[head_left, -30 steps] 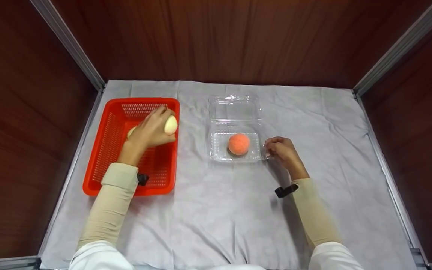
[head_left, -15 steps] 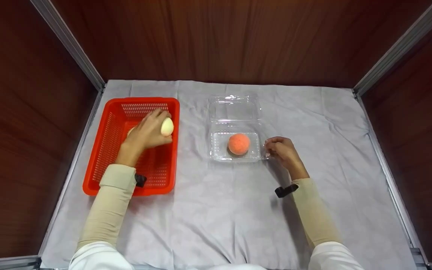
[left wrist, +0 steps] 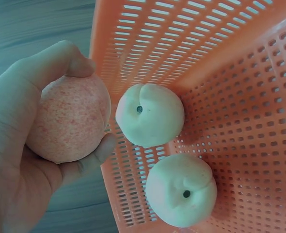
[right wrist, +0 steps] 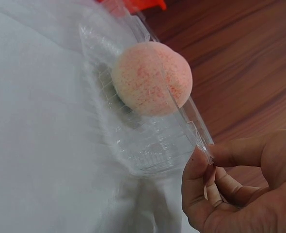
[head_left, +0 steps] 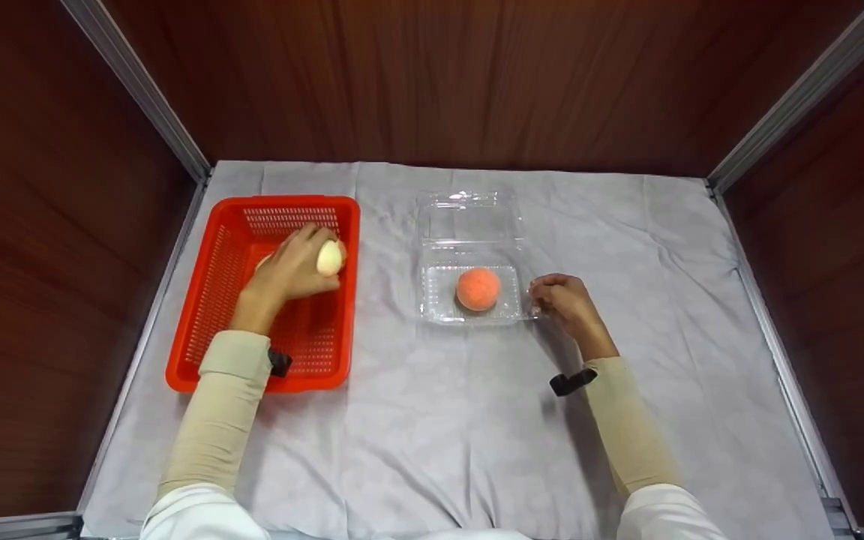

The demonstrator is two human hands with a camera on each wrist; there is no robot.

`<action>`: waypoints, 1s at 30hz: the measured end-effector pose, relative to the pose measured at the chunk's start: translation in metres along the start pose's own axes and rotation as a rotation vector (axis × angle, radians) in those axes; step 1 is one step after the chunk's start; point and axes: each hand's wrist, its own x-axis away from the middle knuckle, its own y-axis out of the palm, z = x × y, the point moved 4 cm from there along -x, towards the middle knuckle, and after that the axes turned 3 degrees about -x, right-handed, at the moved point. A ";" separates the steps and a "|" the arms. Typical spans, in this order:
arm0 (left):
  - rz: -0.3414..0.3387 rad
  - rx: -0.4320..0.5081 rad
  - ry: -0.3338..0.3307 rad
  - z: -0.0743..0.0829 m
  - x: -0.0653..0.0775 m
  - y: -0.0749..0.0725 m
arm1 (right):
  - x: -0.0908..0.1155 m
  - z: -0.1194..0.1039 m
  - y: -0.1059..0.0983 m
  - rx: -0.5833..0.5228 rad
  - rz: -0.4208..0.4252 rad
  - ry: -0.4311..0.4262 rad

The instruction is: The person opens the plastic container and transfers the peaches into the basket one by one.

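My left hand (head_left: 291,268) is over the red basket (head_left: 190,330), its thumb and fingers curled round a peach (left wrist: 71,117) with pink speckles. Two paler peaches, one (left wrist: 151,116) above the other (left wrist: 181,191) in the left wrist view, lie inside the basket; in the head view the hand mostly covers them. On the right, my right hand (head_left: 565,298) pinches the edge of a clear plastic clamshell box (right wrist: 150,155) between thumb and fingers. The box's lid (head_left: 469,220) lies folded back, and an orange-pink peach (head_left: 478,289) sits in its base.
A wrinkled grey-white cloth (head_left: 432,420) covers the table. Dark wooden panels with metal frames enclose the back (head_left: 447,82) and both sides. The basket stands at the left, with a strip of cloth between it and the box.
My left hand has shifted slightly left and toward me with the peach, staying over the basket. The right hand and the box hold still.
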 end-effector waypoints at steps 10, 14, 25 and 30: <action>-0.034 -0.006 -0.039 -0.006 0.002 0.003 | 0.002 -0.002 0.000 0.023 -0.009 0.001; -0.070 -0.005 -0.061 -0.009 0.002 0.006 | 0.002 0.000 0.000 0.039 0.009 -0.006; -0.112 -0.007 -0.083 -0.018 0.004 0.014 | 0.002 0.001 0.001 0.020 0.024 -0.025; -0.122 -0.010 -0.073 -0.020 0.004 0.018 | 0.001 0.000 0.001 0.027 0.014 -0.010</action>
